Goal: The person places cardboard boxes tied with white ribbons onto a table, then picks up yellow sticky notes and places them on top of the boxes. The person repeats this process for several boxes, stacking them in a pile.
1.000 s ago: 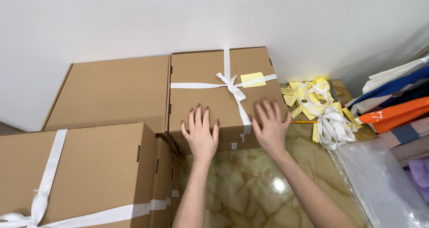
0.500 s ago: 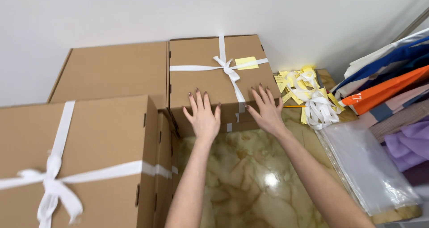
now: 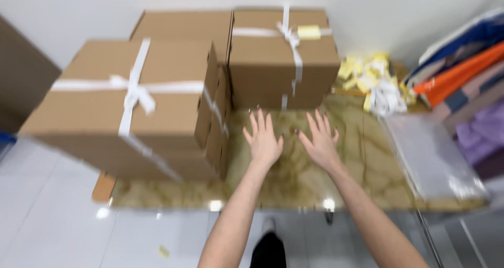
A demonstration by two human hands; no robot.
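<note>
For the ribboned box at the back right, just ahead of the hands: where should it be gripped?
Probably by its two side walls, coming from the front. The ribboned box faces both open hands, left hand and right hand. The white ribbon looks too thin to lift by. The left wall sits close to another box.

Near left: large cardboard box (image 3: 131,100) tied with a white ribbon bow. Behind it, far left: plain cardboard box (image 3: 184,24) against the white wall (image 3: 105,5). Far right: heap of yellow and white ribbons (image 3: 375,81). Right edge: stacked coloured fabrics (image 3: 462,89), clear plastic bag (image 3: 430,158) nearer. Below: white floor (image 3: 52,221).
</note>
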